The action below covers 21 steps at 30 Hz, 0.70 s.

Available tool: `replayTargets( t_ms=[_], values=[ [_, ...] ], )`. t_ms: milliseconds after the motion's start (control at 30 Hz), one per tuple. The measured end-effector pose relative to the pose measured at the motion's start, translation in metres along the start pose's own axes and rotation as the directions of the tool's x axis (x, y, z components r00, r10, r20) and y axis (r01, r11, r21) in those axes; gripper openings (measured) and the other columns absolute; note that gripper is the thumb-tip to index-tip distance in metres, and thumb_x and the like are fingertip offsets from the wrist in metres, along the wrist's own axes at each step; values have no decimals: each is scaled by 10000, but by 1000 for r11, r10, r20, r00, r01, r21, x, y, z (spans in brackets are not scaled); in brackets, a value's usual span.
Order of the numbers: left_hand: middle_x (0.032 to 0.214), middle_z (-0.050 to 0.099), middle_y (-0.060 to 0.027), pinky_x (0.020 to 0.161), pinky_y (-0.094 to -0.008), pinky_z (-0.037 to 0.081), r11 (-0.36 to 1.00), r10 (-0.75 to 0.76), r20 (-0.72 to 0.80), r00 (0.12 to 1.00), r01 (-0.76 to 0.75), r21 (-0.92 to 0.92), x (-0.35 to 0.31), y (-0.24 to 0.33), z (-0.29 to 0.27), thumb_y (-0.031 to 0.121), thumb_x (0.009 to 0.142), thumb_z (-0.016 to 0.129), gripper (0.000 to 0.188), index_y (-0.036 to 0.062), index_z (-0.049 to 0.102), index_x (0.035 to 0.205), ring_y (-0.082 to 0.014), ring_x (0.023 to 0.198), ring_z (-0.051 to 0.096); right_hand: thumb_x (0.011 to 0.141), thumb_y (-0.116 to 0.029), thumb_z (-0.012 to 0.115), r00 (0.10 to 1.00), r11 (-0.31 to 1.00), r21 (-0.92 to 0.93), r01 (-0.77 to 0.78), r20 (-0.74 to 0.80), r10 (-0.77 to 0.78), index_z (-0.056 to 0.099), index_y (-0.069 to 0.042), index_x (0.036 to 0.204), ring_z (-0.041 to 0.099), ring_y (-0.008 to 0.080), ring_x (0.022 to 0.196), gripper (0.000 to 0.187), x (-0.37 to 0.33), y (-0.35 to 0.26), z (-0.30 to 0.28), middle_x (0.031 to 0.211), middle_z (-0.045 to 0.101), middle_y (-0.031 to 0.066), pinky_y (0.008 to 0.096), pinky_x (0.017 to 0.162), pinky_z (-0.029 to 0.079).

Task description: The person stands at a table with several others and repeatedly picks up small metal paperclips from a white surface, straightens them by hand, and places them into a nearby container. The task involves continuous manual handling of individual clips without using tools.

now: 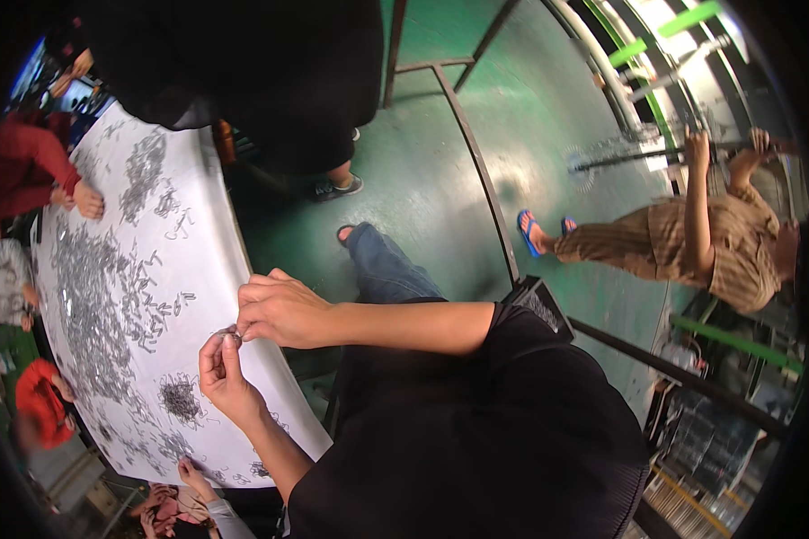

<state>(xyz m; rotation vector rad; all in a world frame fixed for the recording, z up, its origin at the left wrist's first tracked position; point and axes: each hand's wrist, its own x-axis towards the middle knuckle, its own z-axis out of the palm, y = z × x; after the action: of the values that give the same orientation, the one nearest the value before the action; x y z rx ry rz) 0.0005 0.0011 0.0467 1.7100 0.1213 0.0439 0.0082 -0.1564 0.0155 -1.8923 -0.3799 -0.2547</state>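
Over the near edge of the white-topped table (220, 278), my two hands meet fingertip to fingertip. My left hand (231, 382) is closed, its thumb and fingers pinching a small metal piece (234, 336). Pressed against it from the right, my right hand (279, 310) is also closed, with its fingertips at that same piece. Fingers cover most of it, so its exact shape does not show. Below on the tabletop lie many thin, bent metal pieces (90, 314), loosely scattered. A denser dark heap (182, 398) of similar pieces sits beside my left hand.
Around the table are other people: a red sleeve (40, 162) with a hand on the top, a person in orange-red (45, 404), and a hand (189, 472) at the bottom edge. A person in black (243, 72) stands close by. Metal frame bars (476, 148) cross the green floor (422, 171).
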Motion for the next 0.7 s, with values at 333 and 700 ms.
replayTargets(
  t_ms=[333,700],
  values=[
    [1228,528,-162,944,-352,444,970,239,78,968,-241,15,-30,-15,33,5,937,513,144,-22,569,1067,-226,1098,522,745,-206,715,968,997,9,-77,-238,76,679,-139,802,520,178,861,95,-52,-7,-17,840,539,8,346,754,348],
    [1192,559,-165,928,-365,495,938,344,127,931,-346,2,-65,-44,63,45,965,492,178,-46,557,1104,-221,1081,548,874,-268,659,415,431,759,-488,-233,879,664,-75,998,595,102,823,230,-294,119,-61,899,647,13,279,700,469]
  ],
)
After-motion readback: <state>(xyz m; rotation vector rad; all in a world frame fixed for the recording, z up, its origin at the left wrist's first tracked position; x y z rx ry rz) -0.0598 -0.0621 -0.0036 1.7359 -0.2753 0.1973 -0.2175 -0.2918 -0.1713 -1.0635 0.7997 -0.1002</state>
